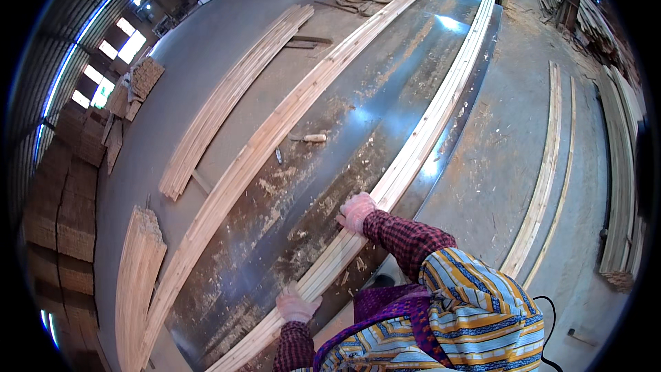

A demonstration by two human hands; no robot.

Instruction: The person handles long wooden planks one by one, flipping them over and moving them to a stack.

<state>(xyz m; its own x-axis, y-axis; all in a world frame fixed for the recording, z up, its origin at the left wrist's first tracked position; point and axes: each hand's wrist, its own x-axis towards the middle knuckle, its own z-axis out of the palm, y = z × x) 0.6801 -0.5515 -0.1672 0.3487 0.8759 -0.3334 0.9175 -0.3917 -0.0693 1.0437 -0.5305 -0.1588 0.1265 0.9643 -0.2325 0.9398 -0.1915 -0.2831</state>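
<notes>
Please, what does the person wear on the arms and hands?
Both arms have long sleeves in a dark red and black check. The left hand and right hand wear thin, pale, see-through gloves. A striped vest in yellow, blue and white covers the shoulders.

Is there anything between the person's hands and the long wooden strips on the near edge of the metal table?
Nothing visible: the left hand and the right hand, both gloved, rest directly on the bundle of long wooden strips along the metal table.

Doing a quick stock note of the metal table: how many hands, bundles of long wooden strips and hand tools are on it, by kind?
Hands, on the near bundle: 2, left hand and right hand
Bundles of long wooden strips: 2, near bundle and far bundle
Hand tools on the metal table: 2, wooden-handled tool and small dark tool
Total: 6
</notes>
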